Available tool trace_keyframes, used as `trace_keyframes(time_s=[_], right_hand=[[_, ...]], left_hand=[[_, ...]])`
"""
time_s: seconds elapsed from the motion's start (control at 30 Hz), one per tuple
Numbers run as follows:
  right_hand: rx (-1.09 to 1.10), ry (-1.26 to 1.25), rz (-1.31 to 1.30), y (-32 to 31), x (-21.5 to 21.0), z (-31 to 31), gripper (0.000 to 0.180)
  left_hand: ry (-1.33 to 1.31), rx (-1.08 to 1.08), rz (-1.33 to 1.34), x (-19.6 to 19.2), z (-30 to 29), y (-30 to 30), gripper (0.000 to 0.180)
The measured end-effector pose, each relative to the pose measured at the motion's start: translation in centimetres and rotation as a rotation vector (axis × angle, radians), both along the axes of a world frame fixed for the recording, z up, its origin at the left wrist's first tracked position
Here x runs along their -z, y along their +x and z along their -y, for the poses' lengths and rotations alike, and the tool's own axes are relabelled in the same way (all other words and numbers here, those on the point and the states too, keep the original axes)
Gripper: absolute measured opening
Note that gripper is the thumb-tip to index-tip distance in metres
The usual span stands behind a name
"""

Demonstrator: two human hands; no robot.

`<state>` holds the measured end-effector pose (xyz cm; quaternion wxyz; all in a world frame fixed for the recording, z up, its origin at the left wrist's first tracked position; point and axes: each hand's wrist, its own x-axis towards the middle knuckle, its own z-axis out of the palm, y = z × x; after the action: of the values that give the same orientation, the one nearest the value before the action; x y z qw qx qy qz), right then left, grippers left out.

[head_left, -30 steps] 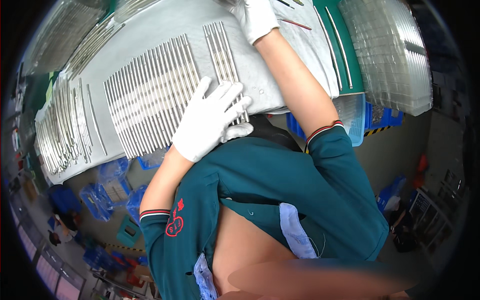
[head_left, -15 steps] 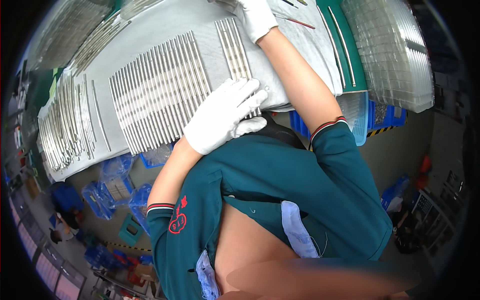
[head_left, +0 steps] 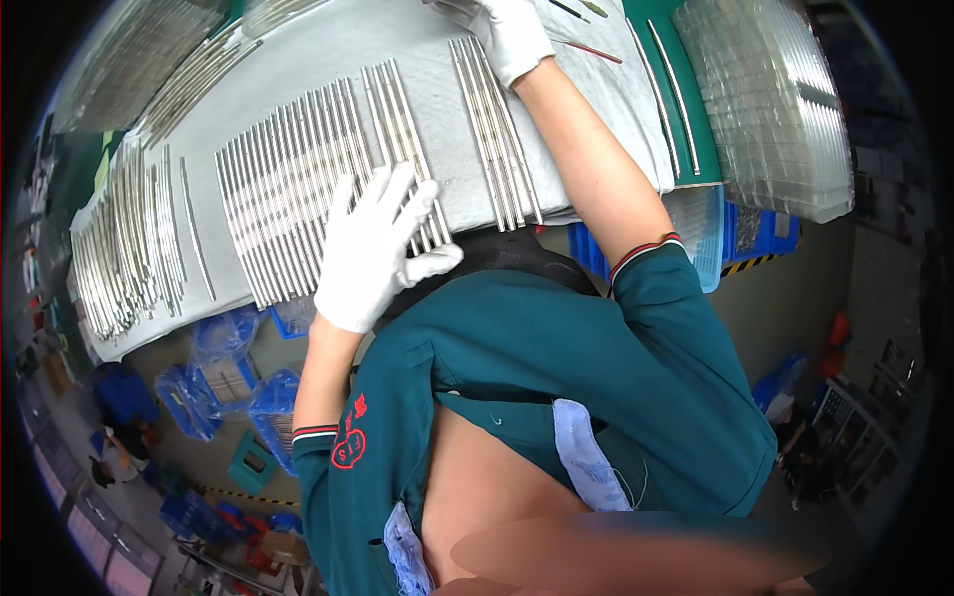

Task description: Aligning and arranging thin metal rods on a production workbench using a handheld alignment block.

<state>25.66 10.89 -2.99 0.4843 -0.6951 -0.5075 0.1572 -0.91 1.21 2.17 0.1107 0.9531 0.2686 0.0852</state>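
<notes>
the left hand's gloved fingers (head_left: pixel 401 184) are spread wide, resting over the near part of a small set of metal rods (head_left: pixel 403 109), the thumb out toward their near ends. light, even pressure across all of them should keep the rods parallel; pressing one harder could roll it over its neighbour. the right hand (head_left: pixel 502 38) is partly cut off at the top edge, so whether its fingers hold anything i cannot tell. just left lies a long row of rods (head_left: pixel 288 189); right, apart, another set (head_left: pixel 489 129). the white cloth (head_left: pixel 432 99) could ruck under dragging fingers, so best keep it flat.
</notes>
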Motion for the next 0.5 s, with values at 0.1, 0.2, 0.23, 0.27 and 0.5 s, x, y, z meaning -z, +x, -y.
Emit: trace_keyframes(time_s=[0.1,0.2,0.23,0.27,0.5], right_hand=[[0.014,0.098,0.014,-0.1,0.5,-0.1,0.054],[0.027,0.195,0.026,-0.2,0.6,-0.3,0.054],[0.034,0.227,0.030,-0.2,0.6,-0.3,0.054],[0.031,0.228,0.031,-0.3,0.5,-0.4,0.054],[-0.044,0.192,-0.148,-0.3,-0.8,0.0,0.056]], left_hand=[[-0.036,0.096,0.057,0.6,0.1,1.8,0.072],[-0.075,0.156,0.101,1.1,0.1,3.2,0.076],[-0.076,0.167,0.094,1.1,0.1,3.6,0.077],[-0.075,0.164,0.096,1.1,0.1,3.5,0.077],[-0.043,0.043,0.039,0.4,0.3,0.6,0.078]])
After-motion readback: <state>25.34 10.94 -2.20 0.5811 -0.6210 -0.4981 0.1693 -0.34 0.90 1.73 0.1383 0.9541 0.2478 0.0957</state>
